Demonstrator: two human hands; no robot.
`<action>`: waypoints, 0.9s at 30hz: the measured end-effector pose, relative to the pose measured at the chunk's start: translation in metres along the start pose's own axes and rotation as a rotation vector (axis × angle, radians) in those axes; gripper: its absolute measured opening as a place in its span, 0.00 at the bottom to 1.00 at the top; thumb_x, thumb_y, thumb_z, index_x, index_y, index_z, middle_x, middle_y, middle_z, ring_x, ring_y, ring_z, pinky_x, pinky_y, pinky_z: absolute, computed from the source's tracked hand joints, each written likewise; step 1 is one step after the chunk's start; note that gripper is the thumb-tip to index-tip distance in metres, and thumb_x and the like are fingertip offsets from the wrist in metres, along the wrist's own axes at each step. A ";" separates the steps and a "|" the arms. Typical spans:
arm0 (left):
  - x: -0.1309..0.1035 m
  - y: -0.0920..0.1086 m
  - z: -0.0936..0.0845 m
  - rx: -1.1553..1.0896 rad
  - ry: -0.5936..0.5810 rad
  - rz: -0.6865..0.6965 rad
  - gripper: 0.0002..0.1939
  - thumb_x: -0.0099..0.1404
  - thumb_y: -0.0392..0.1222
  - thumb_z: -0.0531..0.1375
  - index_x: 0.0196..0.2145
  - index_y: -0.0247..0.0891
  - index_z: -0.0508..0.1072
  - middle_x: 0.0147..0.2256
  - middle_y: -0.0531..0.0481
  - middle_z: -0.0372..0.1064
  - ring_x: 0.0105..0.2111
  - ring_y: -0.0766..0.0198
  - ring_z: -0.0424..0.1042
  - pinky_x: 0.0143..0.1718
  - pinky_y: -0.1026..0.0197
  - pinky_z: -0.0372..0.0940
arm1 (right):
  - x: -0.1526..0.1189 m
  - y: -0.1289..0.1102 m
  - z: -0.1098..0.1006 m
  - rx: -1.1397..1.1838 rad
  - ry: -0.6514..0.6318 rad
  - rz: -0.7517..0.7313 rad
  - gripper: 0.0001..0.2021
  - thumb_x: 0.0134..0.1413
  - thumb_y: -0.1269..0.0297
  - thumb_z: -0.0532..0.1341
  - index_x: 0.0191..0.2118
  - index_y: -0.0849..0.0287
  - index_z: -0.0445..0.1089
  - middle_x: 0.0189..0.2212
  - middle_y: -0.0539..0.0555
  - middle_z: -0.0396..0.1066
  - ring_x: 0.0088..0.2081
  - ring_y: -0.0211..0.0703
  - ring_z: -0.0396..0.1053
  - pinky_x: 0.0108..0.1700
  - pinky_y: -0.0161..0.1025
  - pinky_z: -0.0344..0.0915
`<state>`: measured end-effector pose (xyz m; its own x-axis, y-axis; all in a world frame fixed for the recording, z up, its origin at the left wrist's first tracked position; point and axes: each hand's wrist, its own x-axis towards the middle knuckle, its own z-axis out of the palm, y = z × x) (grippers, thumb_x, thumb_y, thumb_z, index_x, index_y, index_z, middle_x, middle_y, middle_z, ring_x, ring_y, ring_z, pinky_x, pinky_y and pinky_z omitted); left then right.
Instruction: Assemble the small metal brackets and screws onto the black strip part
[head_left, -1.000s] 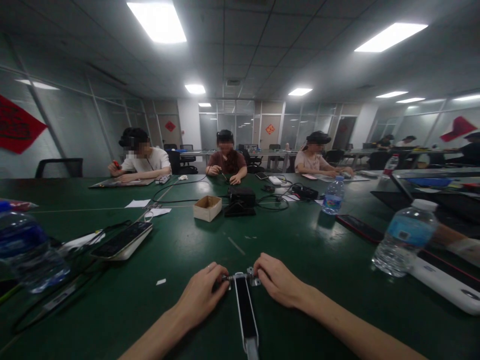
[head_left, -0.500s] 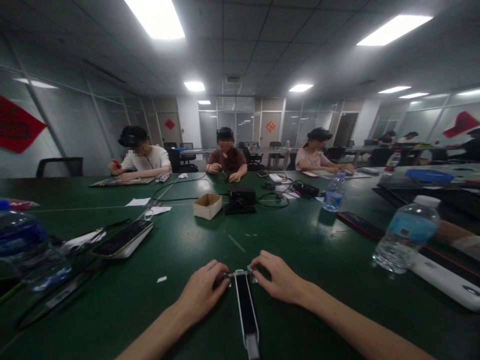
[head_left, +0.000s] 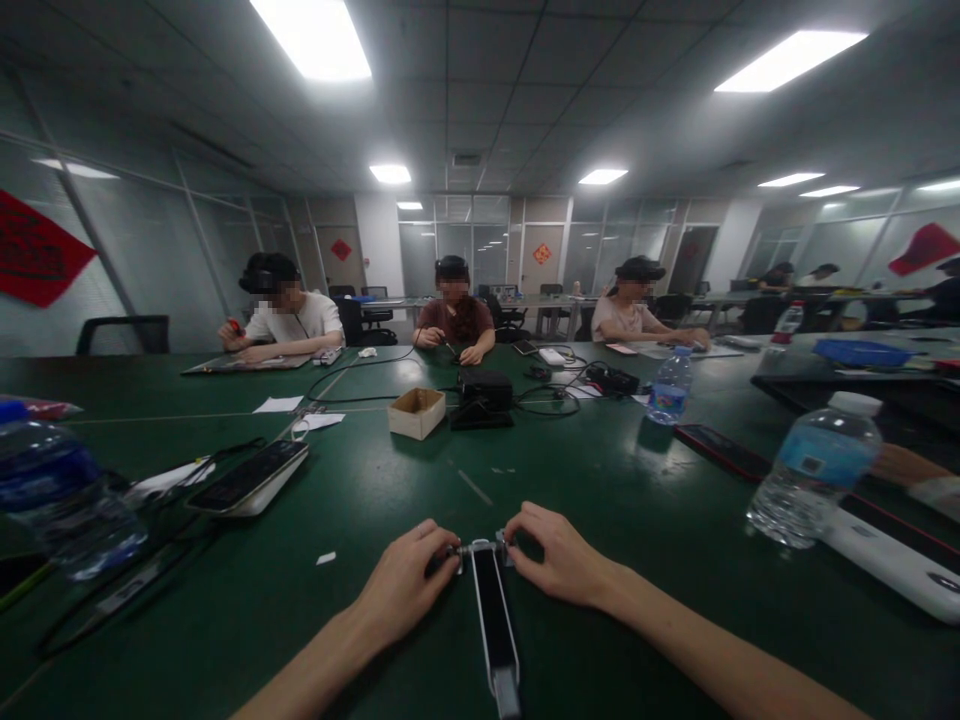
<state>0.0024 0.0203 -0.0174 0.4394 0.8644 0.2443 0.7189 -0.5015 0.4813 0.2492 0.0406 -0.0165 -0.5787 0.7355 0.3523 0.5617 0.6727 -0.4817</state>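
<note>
dim overall, with white ceiling panels (head_left: 311,38) giving the light, the nearest blown out and haloed. pale glare lies on the green tabletop (head_left: 637,480). the wide view stretches the blue-capped bottle (head_left: 60,490) at the left edge. distant people (head_left: 821,276) look soft, perhaps from blur or gloom.

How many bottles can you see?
4: a large bottle at far left, a white-capped bottle at right, a small blue-capped bottle beyond it, and a red-capped bottle farther back. Others may be hidden.
</note>
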 end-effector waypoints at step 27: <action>0.000 0.008 -0.006 -0.026 0.114 -0.021 0.08 0.66 0.41 0.52 0.38 0.39 0.71 0.34 0.49 0.68 0.32 0.61 0.68 0.33 0.61 0.65 | 0.002 0.002 -0.006 0.058 0.072 0.061 0.15 0.61 0.72 0.44 0.47 0.62 0.65 0.36 0.56 0.68 0.37 0.42 0.67 0.42 0.41 0.65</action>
<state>0.0049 0.0161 -0.0088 0.3591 0.8740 0.3275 0.7124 -0.4834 0.5088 0.2527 0.0435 -0.0121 -0.4990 0.7803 0.3769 0.5579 0.6221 -0.5493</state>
